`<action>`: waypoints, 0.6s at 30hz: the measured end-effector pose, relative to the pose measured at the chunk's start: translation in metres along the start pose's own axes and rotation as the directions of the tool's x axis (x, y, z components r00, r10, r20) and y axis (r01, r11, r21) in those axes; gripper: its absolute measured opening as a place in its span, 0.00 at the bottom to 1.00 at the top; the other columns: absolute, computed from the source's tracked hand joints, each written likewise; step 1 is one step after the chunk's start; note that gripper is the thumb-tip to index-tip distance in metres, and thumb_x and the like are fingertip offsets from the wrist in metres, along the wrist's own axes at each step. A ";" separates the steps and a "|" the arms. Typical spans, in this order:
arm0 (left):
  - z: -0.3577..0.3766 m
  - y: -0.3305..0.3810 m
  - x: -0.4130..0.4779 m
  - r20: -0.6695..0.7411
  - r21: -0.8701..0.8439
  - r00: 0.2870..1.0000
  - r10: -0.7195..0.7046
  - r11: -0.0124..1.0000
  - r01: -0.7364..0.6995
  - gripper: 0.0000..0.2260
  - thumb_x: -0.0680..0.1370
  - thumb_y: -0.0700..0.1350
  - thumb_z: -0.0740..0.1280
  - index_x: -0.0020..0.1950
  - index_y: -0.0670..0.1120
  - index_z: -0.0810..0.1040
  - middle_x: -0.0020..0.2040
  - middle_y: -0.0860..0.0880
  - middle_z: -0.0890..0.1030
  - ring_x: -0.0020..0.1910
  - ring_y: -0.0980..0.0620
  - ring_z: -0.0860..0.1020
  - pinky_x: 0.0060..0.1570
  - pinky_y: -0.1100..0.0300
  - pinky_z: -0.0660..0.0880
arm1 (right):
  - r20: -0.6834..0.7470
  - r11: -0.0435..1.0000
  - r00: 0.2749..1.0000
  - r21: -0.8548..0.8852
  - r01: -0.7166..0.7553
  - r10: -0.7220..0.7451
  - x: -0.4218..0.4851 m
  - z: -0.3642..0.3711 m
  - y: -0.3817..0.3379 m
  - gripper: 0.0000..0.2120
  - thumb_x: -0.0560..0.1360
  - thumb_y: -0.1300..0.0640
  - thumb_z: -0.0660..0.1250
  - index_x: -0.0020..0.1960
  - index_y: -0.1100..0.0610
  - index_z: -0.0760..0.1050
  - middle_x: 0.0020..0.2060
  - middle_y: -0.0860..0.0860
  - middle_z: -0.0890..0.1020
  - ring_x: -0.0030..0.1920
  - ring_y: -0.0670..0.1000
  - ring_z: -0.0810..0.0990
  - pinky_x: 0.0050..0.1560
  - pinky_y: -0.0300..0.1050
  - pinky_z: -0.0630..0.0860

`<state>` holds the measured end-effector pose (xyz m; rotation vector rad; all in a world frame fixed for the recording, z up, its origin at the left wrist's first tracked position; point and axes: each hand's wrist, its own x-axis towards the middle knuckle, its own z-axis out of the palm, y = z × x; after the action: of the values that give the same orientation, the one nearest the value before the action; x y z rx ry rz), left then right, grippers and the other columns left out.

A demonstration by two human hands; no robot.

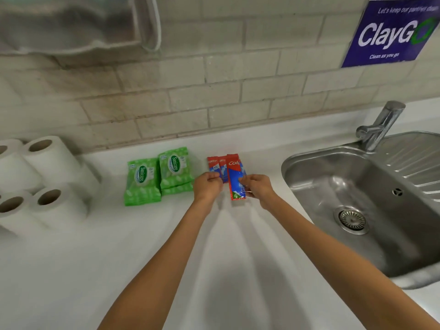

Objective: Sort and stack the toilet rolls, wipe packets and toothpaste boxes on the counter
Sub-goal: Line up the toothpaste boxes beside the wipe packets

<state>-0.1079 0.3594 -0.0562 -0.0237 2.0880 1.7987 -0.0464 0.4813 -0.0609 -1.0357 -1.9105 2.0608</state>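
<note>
Toothpaste boxes [213, 166], three in all, are long flat cartons of glossy red and blue card, set side by side on the smooth white bench [214, 258] with their far ends toward the wall. Two bare forearms reach out to them from the near edge. The right hand [258, 189] pinches the right-hand box [234, 184] by its right edge, thumb and fingertips curled onto it. That box overlaps its neighbour and juts nearer than the other two; whether it is lifted off the bench I cannot tell. The left hand [207, 186] sits at the near ends of the other two boxes with its fingers curled in, and I cannot tell whether it grips them or only touches.

Just left of the hands are two piles of wipe packets [176, 171], soft crinkled green plastic with oval labels. The right pile shows two packets, one on the other; the count in the left pile is unclear. Well apart at the far left stand toilet rolls [53, 160], white cylinders with brown card cores, four cores showing. To the right is a stainless steel sink [309, 186] with a ribbed drainer, and a chrome tap [381, 125] stands behind it. Beyond that are a pale tiled wall [214, 91] and a blue sign [392, 36].
</note>
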 end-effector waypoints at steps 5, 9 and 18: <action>-0.003 -0.011 0.019 0.021 0.087 0.999 0.030 0.996 -0.031 0.08 0.75 0.34 0.62 0.51 0.43 0.76 0.54 0.39 0.80 0.49 0.45 0.78 0.57 0.51 0.76 | -0.144 0.975 0.988 -0.220 0.019 -0.052 0.049 -0.012 -0.003 0.12 0.73 0.62 0.68 0.53 0.70 0.78 0.47 0.64 0.82 0.45 0.57 0.80 0.49 0.54 0.79; -0.008 -0.018 0.013 0.039 0.141 0.998 0.052 0.988 -0.057 0.08 0.75 0.35 0.62 0.52 0.45 0.76 0.56 0.40 0.80 0.56 0.43 0.79 0.61 0.48 0.75 | -0.198 0.913 0.973 -0.406 0.028 -0.118 0.066 -0.022 -0.007 0.10 0.73 0.62 0.66 0.42 0.71 0.77 0.48 0.67 0.82 0.49 0.64 0.82 0.32 0.41 0.69; -0.006 -0.033 0.034 0.090 0.206 0.996 -0.010 0.979 -0.008 0.10 0.75 0.35 0.63 0.55 0.42 0.75 0.49 0.45 0.79 0.52 0.46 0.78 0.61 0.50 0.75 | -0.224 0.817 0.959 -0.577 0.014 -0.175 0.127 -0.015 -0.004 0.12 0.73 0.63 0.62 0.33 0.66 0.74 0.28 0.56 0.76 0.34 0.56 0.74 0.27 0.38 0.61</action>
<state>-0.1329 0.3558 -0.0967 0.1104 2.1968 1.5439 -0.1350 0.5632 -0.1049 -1.2149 -2.4215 1.2147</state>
